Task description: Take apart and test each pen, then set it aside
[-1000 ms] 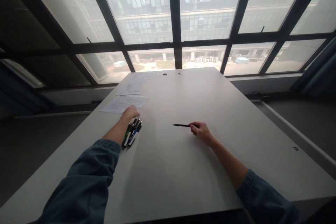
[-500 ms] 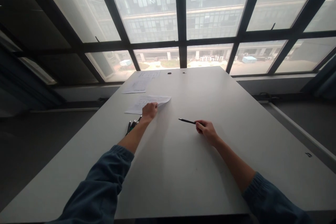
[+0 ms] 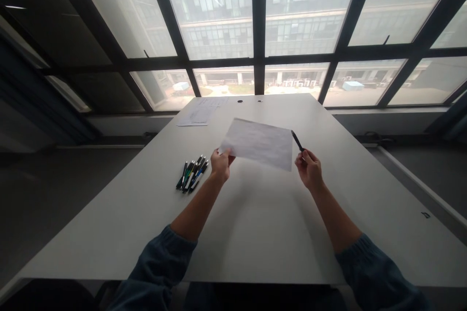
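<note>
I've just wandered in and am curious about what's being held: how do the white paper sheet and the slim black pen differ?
The white rectangular paper sheet is broad and flat, while the slim black pen is narrow and stick-like. The sheet is gripped at its near left corner by the left hand; the pen slants up and leftward from the right hand. Both are held above the white table.

The table (image 3: 262,243) is white and the sheet (image 3: 259,143) is pale grey. The pen (image 3: 297,141) at three o'clock is black; the pens (image 3: 191,177) at eight o'clock are black with white, green and blue.
</note>
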Motion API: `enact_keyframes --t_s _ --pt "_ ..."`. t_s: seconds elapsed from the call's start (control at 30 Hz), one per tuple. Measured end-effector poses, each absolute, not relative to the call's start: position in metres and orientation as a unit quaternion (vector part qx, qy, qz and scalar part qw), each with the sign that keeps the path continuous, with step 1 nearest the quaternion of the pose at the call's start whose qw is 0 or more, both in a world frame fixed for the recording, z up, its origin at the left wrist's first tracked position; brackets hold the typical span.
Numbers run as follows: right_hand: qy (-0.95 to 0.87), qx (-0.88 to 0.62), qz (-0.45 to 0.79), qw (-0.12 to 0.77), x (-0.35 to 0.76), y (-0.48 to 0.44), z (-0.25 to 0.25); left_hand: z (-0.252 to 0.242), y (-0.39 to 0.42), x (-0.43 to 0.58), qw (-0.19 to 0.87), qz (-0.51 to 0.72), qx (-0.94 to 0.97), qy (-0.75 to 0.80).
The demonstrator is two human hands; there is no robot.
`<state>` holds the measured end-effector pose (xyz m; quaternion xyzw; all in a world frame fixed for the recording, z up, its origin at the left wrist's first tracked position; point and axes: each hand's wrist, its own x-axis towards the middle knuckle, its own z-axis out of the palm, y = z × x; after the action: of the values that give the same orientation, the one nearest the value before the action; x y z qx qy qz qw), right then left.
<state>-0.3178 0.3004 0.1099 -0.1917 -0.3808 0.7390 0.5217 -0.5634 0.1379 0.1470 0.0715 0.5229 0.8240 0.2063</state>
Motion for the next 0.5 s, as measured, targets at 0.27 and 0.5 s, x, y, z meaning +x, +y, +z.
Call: enact_keyframes --t_s 0.27,0.5 --pt "-0.368 -0.257 0.733 0.51 -0.314 0.32 0.094 0.084 0.072 -0.52 0.131 0.547 0.258 0.785" --pt "-0.383 -0.283 0.736 0.481 -0.317 0.316 0.085 0.107 0.067 -0.503 -0.007 0.269 0.618 0.739"
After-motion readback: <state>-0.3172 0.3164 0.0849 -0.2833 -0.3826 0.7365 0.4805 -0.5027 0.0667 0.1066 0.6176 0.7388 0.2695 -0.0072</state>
